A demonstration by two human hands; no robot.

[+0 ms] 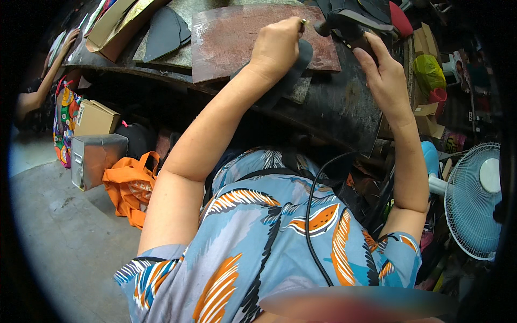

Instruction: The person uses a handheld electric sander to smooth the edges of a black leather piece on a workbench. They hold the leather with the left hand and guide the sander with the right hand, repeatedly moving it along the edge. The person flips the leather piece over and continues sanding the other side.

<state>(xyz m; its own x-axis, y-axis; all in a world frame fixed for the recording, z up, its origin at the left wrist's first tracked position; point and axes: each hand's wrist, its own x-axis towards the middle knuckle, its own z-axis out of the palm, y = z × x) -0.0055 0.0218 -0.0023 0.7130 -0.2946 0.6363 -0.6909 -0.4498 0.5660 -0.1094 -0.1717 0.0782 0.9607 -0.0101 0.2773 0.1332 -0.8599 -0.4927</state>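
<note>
My right hand (386, 81) is wrapped round the dark handle of a hammer (353, 33), its head raised to the left near the board's right end. My left hand (274, 49) is closed over the board, pinching a small thin tool with a yellow-green tip (304, 22); most of it is hidden in the fist. Beneath that hand lies a dark grey sole-shaped sheet (302, 60), partly covered by my wrist and reaching past the near edge of a worn reddish-brown board (223, 46).
Dark cut sole pieces (166, 35) and an open cardboard box (116, 29) lie at the left of the workbench (344, 116). A white fan (476, 199) stands at right. On the floor are an orange bag (129, 183) and a metal tin (97, 156). Another person's arm (51, 81) shows far left.
</note>
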